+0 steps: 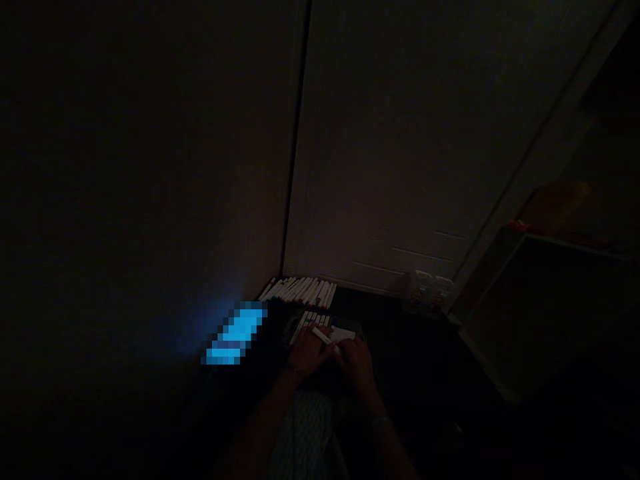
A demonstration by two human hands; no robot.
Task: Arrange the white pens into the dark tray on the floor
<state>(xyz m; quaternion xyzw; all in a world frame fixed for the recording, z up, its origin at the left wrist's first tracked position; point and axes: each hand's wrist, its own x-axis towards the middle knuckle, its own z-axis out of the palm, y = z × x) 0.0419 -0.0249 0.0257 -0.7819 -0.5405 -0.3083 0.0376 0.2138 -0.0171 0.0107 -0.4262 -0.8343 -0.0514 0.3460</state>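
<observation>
In dim light, a white marker [321,335] slants between my two hands. My left hand [309,347] is closed around it, with the thumb side toward the middle. My right hand [354,360] has its fingers pinched at the marker's lower right end. Just beyond them lies a dark tray or case [289,328] with several white markers [315,319] side by side in its left part. A pale flat area [344,333] shows in its right part, partly hidden by my right hand. Fine print on the marker is too dark to read.
A row of several white markers [303,291] lies at the back of the dark table against the wall [380,167]. A glowing, blurred blue screen [235,335] stands at the left. Clear plastic containers [427,295] sit at the back right, near a shelf [565,243].
</observation>
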